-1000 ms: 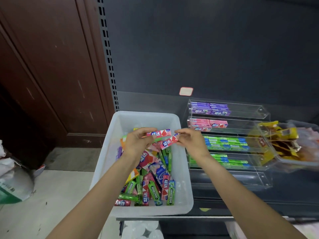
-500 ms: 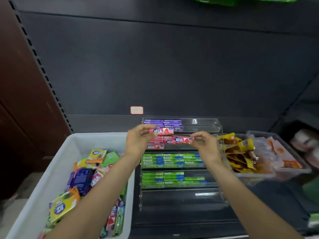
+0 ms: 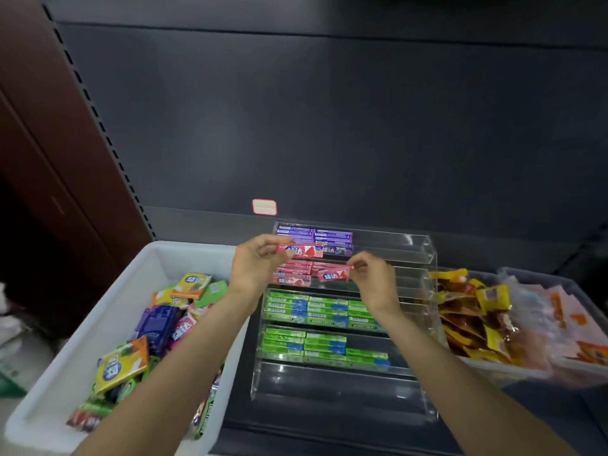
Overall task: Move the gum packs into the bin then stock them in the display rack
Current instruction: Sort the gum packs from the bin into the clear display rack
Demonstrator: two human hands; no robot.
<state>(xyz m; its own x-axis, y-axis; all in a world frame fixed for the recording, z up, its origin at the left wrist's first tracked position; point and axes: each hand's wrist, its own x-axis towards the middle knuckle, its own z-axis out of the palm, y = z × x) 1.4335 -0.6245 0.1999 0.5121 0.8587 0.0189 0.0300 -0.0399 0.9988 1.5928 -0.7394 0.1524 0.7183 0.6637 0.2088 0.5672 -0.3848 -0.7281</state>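
A clear tiered display rack (image 3: 424, 258) stands on the dark shelf, with purple packs on top, pink below, then two green tiers. My left hand (image 3: 255, 264) pinches a pink gum pack (image 3: 301, 251) above the rack's pink tier. My right hand (image 3: 373, 278) pinches a second pink gum pack (image 3: 332, 275) by its end, low over the pink row. A white bin (image 3: 112, 301) at the left holds several mixed gum packs.
Clear tubs of yellow-wrapped snacks (image 3: 473, 311) and pale packets (image 3: 566, 317) sit right of the rack. A dark back panel with a small price tag (image 3: 264, 207) rises behind. The rack's bottom tier (image 3: 335, 390) holds nothing. A brown door stands at the left.
Both hands carried the pink packs from above the bin rightwards to the rack. The right hand's pack has sunk onto the pink tier.
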